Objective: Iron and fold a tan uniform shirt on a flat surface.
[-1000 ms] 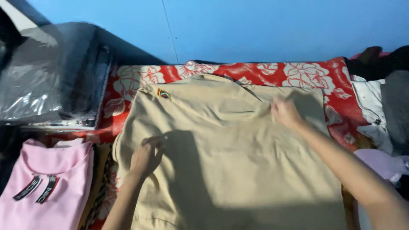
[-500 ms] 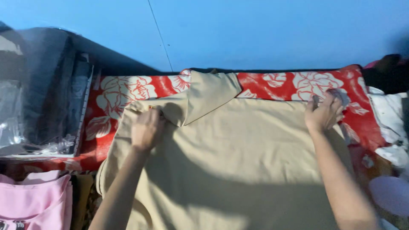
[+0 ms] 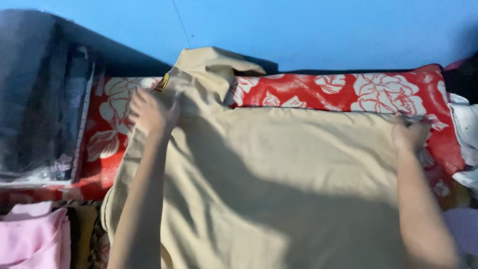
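A beige garment point(image 3: 279, 164) lies spread over a red sheet with white flowers point(image 3: 358, 89). Its sleeve, with a small badge, reaches up against the blue wall. My left hand point(image 3: 152, 112) presses on the garment's upper left, close to the sleeve and badge. My right hand point(image 3: 409, 133) holds the garment's upper right corner at its edge. Both forearms stretch across the cloth from the bottom of the view.
A stack of dark folded clothes in clear plastic point(image 3: 40, 109) stands at the left. A pink garment point(image 3: 32, 239) lies at the bottom left. White and dark cloth point(image 3: 465, 124) is piled at the right edge. The blue wall point(image 3: 308, 30) runs behind.
Both hands have moved outward and up along the garment, spreading it wider. The sleeve now lies up against the wall. The view has shifted closer.
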